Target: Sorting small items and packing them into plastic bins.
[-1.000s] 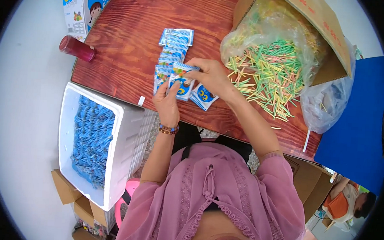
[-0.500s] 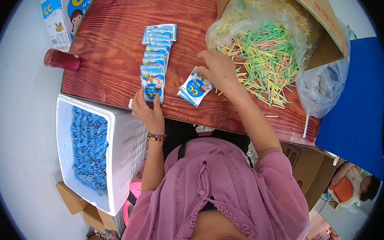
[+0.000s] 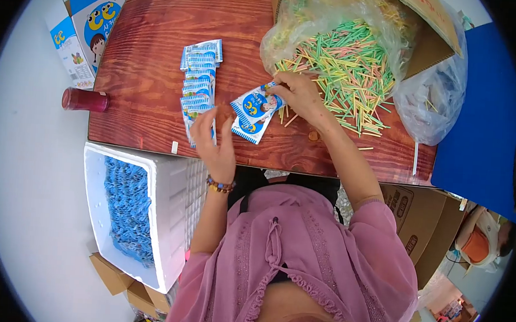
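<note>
My right hand (image 3: 303, 99) pinches the upper corner of a small blue-and-white candy packet (image 3: 254, 104), fingers closed on it. Beneath that one, another packet (image 3: 249, 131) of the same kind lies on the table, partly covered. My left hand (image 3: 215, 150), a beaded bracelet at its wrist, hovers by the near end of a row of overlapping packets (image 3: 198, 76), with thumb and fingers apart and nothing held. Just past my right hand, thin green, yellow and pink candy sticks (image 3: 350, 72) spill from a clear plastic bag (image 3: 274, 42).
The bag sits in a tipped cardboard box (image 3: 435, 68) on the reddish wooden table (image 3: 146, 62). A white foam box (image 3: 169, 185) with many blue packets stands below the left edge. A red jar (image 3: 86, 100) lies at the table's left edge, near printed cartons (image 3: 96, 24).
My right hand has taken hold of a packet, now tilted over the other one. My left hand has lifted off the row's near end and moved slightly right, its fingers spread.
</note>
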A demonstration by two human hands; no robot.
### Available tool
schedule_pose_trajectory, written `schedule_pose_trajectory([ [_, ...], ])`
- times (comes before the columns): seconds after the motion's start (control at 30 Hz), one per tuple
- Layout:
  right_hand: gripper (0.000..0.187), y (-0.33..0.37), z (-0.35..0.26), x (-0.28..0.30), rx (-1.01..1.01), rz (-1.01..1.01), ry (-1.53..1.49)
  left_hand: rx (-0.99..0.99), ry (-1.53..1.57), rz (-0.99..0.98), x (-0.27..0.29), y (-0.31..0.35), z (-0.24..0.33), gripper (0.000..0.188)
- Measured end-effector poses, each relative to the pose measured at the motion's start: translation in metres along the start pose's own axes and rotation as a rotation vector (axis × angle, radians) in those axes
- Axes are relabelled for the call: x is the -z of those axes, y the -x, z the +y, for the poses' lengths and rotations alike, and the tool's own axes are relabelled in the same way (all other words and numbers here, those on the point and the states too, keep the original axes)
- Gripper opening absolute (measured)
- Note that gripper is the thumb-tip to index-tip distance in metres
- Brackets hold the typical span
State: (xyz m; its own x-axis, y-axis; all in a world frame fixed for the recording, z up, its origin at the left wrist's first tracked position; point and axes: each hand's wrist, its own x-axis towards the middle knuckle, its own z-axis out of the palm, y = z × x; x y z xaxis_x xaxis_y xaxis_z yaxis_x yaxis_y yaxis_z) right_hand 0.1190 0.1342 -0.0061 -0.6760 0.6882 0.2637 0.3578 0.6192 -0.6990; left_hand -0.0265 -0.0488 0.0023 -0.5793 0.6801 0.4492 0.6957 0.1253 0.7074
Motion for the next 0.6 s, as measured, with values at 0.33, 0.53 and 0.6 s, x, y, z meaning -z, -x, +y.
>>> schedule_pose_trajectory([
  [0.33, 0.016, 0.007, -0.003, -0.014, 0.128, 0.14, 0.097, -0.029, -0.045, -0.2, -0.044, -0.023, -0.022, 0.03],
  [0.53, 0.015, 0.011, 0.001, -0.008, 0.178, 0.252, -0.119, 0.045, 0.099, -0.076, -0.038, -0.03, -0.002, 0.025],
  [0.6, 0.014, 0.016, -0.007, -0.011, -0.032, 0.111, -0.519, 0.415, 0.619, -0.115, -0.037, -0.031, -0.007, 0.02],
])
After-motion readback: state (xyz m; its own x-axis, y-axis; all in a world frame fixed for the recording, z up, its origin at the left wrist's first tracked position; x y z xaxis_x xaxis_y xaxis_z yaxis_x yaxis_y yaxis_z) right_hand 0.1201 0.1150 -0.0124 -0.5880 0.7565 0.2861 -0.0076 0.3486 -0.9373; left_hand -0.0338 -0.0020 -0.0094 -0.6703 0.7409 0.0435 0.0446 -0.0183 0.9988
